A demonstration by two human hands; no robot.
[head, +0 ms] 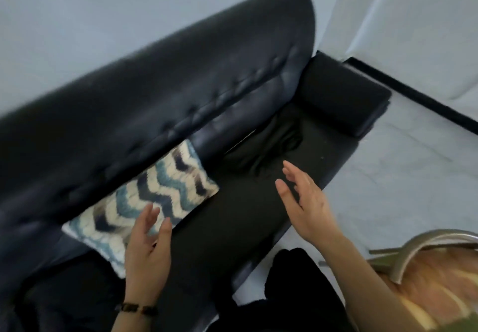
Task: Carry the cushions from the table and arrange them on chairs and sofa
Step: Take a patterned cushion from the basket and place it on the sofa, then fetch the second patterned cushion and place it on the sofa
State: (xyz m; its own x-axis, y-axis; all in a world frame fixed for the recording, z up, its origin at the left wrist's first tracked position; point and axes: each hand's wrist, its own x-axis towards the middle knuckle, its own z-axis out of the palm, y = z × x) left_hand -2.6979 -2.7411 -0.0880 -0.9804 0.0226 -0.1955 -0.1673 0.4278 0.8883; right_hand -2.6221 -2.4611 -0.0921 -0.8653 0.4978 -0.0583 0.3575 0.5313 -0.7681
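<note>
Head view: our cushion (144,202) leans against the sofa (181,78) back. Left hand (148,251) and right hand (305,199) hover with empty, spread grips. Next, we judge, fetch another cushion.

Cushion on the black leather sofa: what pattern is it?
The cushion has a zigzag chevron pattern in blue, navy and cream, seen in the head view.

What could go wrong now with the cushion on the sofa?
1. The cushion leans on the sofa backrest, and both hands are open, so it may slide down flat.
2. The left hand hovers at its lower edge and could knock it crooked.
3. A chair stands close beside the right hand's arm; turning away might bump it.
</note>
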